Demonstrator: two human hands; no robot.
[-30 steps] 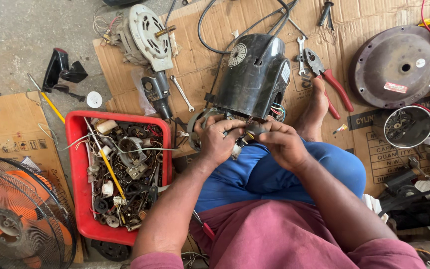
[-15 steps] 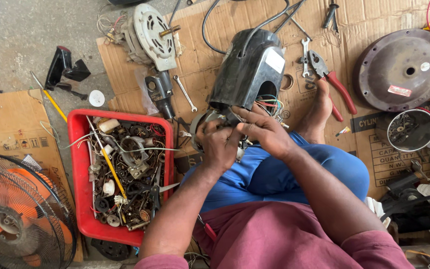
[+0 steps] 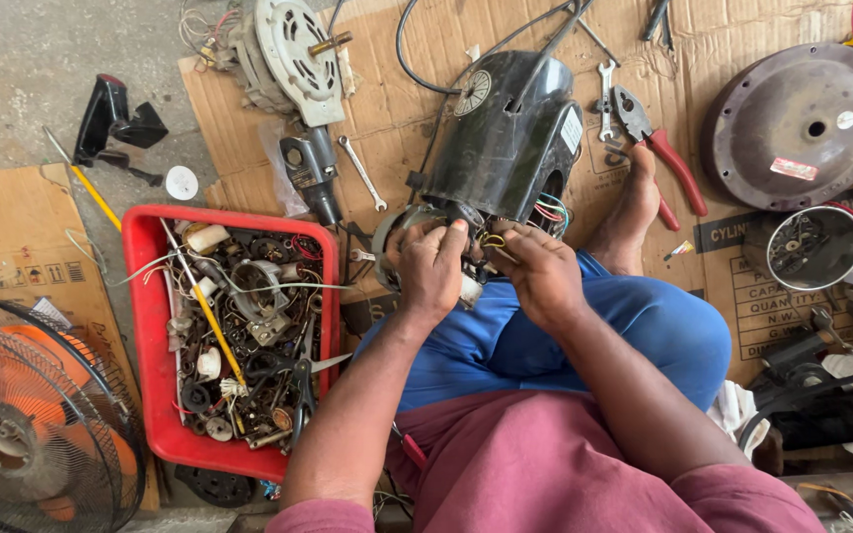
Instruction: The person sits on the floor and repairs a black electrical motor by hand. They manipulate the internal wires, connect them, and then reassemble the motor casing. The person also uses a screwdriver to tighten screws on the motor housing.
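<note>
1. Fan motor housing, one black shell, lay on the cardboard sheet just beyond the person's knees, its open lower end at the hands. Compared with half a second before, it sat at much the same tilt; a second before, it lay lower and nearer the lap.
2. One red tray of small metal parts stood left of the knees, in the same place as earlier.
3. One orange fan with a wire guard lay at the lower left corner.
4. One round dark metal cover lay at the upper right, and one smaller round part below it.
5. One bare motor lay at the top, beside the housing.
6. The left hand gripped the housing's lower rim, fingers curled and pressed together. It had shifted little.
7. The right hand had drawn back from over the housing's opening; its fingers pinched a small yellowish bit at the coloured wires.
8. One pair of red-handled pliers and two spanners lay on the cardboard.
</note>
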